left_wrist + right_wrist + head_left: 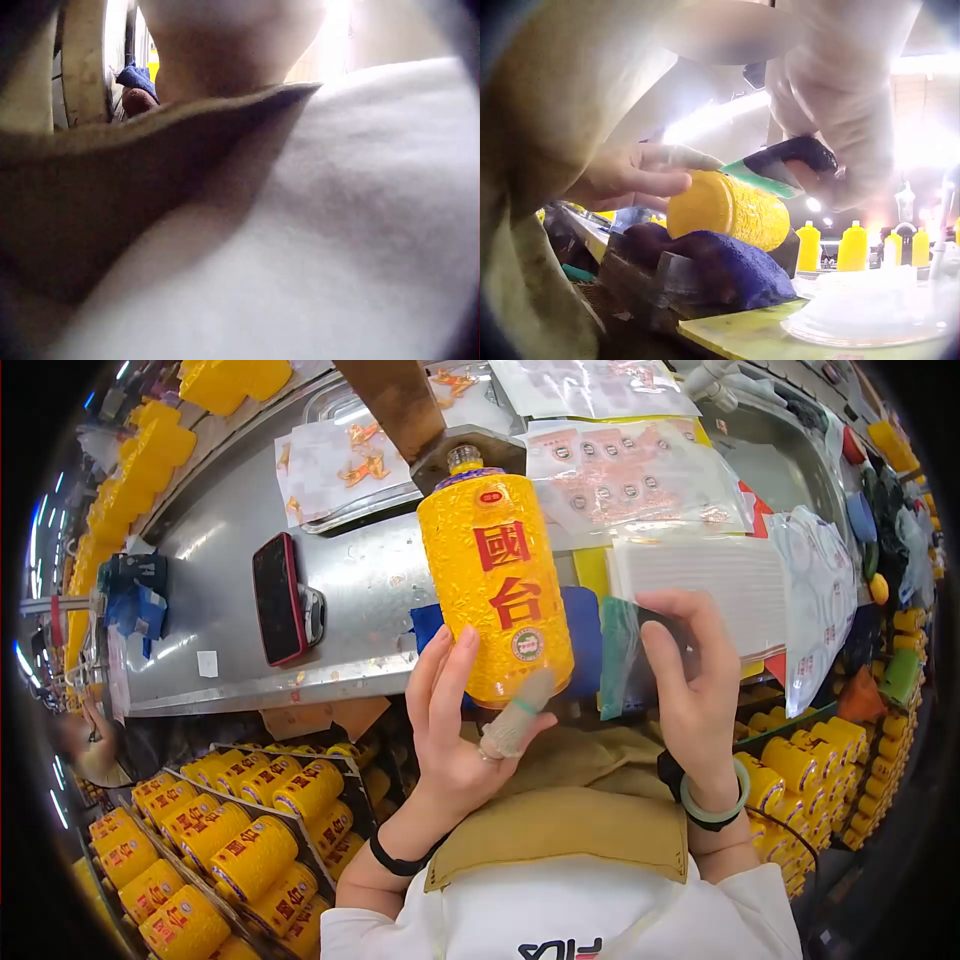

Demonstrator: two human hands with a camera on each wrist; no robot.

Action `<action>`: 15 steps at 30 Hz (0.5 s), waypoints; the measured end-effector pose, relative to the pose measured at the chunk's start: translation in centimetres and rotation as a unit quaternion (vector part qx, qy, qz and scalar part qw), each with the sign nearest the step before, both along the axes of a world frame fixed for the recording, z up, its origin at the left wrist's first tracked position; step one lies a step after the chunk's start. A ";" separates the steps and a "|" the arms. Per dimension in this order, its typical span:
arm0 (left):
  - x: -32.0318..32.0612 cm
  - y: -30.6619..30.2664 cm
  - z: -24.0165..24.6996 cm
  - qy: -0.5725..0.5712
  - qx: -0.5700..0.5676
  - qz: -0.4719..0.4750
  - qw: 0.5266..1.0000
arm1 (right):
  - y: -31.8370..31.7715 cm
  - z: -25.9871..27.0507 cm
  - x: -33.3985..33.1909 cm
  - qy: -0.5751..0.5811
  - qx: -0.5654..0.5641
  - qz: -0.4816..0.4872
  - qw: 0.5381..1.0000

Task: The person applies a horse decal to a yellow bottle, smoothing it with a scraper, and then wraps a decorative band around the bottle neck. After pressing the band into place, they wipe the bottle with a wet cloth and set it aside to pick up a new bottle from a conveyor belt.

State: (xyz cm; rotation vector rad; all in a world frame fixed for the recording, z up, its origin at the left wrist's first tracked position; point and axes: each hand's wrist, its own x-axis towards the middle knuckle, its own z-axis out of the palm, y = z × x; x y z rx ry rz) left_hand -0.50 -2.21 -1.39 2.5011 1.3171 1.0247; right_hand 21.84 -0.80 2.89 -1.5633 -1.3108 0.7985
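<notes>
The bottle is lying on a blue cloth at the table's near edge; the left hand is grasping its base, the right hand pinching a green scraper (touching the bottle or not, hard to tell). Surface-smoothing is seemingly underway; the next move is probably calling for even pressure.

Head: down over my bench. Left wrist: close on my shirt. Right: low, side-on, bottle shared with head.

White shirt, tan apron, green bangle
</notes>
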 end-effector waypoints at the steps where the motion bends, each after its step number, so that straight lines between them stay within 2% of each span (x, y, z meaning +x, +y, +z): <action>1: 0.5 0.1 0.3 0.008 0.010 0.018 1.000 | 0.1 0.0 -0.1 0.002 0.003 0.011 1.000; 4: 1.7 0.0 0.7 0.032 0.010 0.037 0.999 | 0.2 -0.1 0.3 -0.015 0.012 0.035 0.999; 6: 2.3 -0.2 -0.1 -0.064 -0.036 0.095 0.993 | 0.4 0.1 0.1 -0.010 0.023 0.042 0.999; 9: 1.6 0.2 -0.8 -0.124 -0.028 0.086 0.988 | 0.4 0.5 -0.4 -0.005 0.046 0.054 0.997; 10: 1.6 0.2 -1.0 -0.121 -0.029 0.083 0.989 | 0.2 0.6 -0.3 -0.003 0.024 0.087 0.996; 12: 1.8 0.3 -1.3 -0.262 -0.130 0.124 0.948 | 0.0 0.5 -1.1 0.027 0.039 0.132 0.990; 13: 2.5 0.6 -1.3 -0.315 -0.140 0.125 0.931 | -0.2 0.4 -1.4 0.031 0.036 0.136 0.990; 15: 1.0 0.1 -2.3 -0.265 -0.157 0.137 0.942 | -0.1 -1.3 -1.2 0.007 0.030 0.100 0.995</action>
